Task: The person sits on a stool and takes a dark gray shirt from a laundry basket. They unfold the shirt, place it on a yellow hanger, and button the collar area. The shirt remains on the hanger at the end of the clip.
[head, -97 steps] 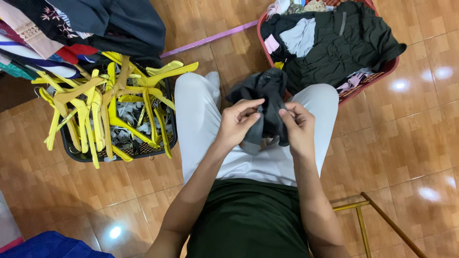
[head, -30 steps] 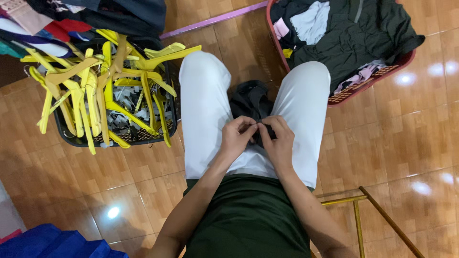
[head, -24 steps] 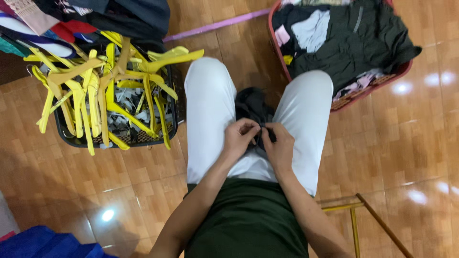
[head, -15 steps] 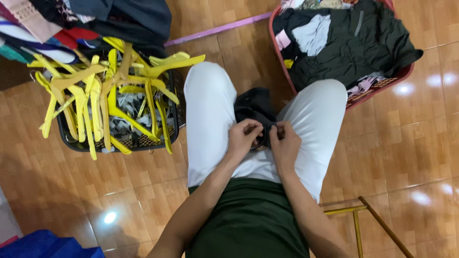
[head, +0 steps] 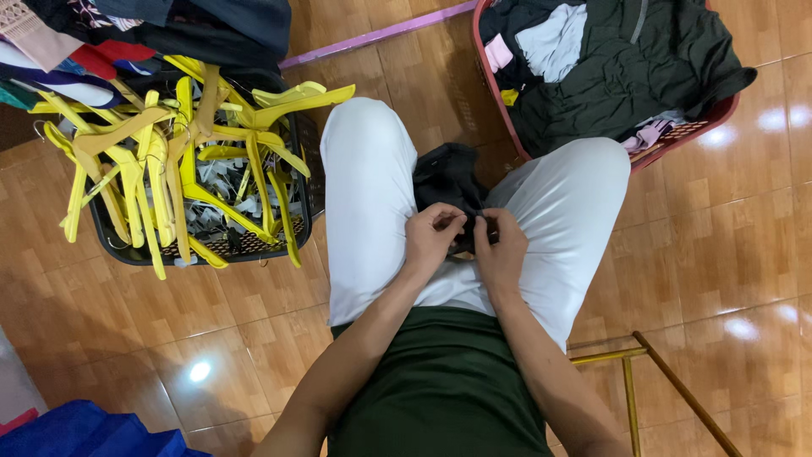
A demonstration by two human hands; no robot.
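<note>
I sit with white trousers over my knees, a dark garment (head: 447, 176) lying in my lap between them. My left hand (head: 431, 237) pinches the near edge of that garment with its fingertips. My right hand (head: 501, 245) grips the same edge right beside it, the two hands nearly touching. Most of the cloth hangs down between my thighs toward the floor, partly hidden.
A black basket (head: 292, 224) full of yellow hangers (head: 203, 152) stands at my left knee, with piled clothes behind it. A red basket (head: 727, 106) of dark clothing sits past my right knee. A brass-coloured metal frame (head: 630, 381) is at lower right, blue cloth (head: 76, 427) at lower left.
The garment was held up and spread before; it now lies lower in my lap, and both hands have closed in together on its near edge.
</note>
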